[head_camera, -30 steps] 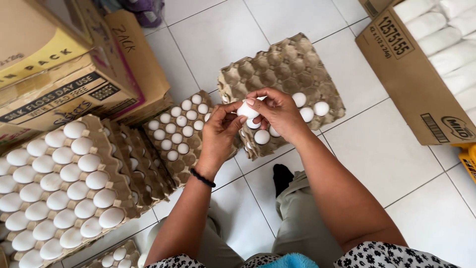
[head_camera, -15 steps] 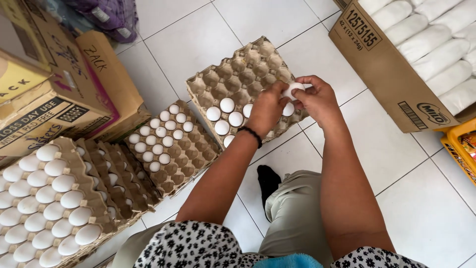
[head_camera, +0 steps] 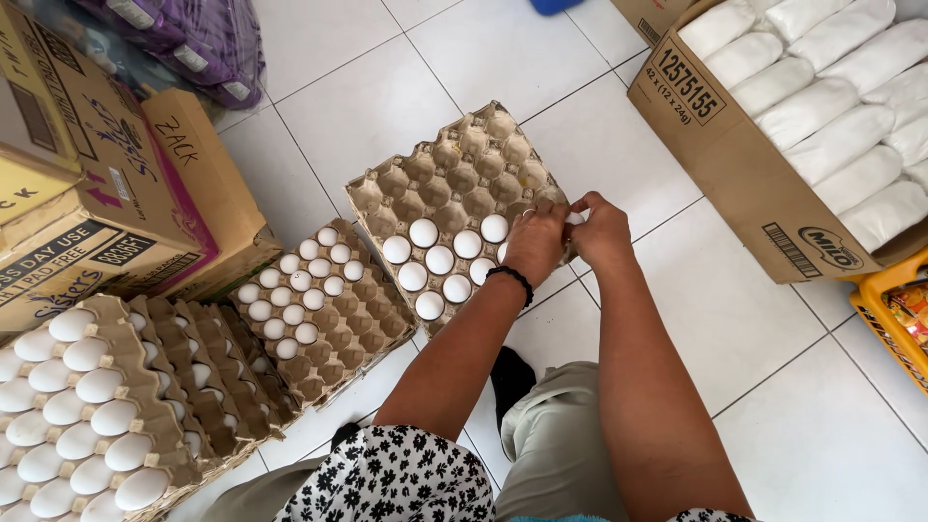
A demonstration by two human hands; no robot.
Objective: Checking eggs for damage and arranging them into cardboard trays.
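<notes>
A white egg (head_camera: 574, 218) was held low over the near right edge of the tray (head_camera: 454, 159), which lay flat on the tiled floor (head_camera: 696, 319). Only a sliver of the egg was seen, pinched between the two hands. The left hand (head_camera: 535, 242) was curled, its fingertips closed on the egg from the tray side; the right hand (head_camera: 601, 230) was likewise closed on it from the other side. How much of the egg each hand bore could not be told.

The egg was judged light, smooth and brittle, so that it would be best taken around its middle with several fingertips and little pressure, never squeezed at one point. The tray was judged to be soft pulp, light and likely to sag if lifted by one corner; support from beneath on two opposite sides would be called for. Seven eggs (head_camera: 440, 259) were seated in its near cups, the far rows being unfilled.
</notes>
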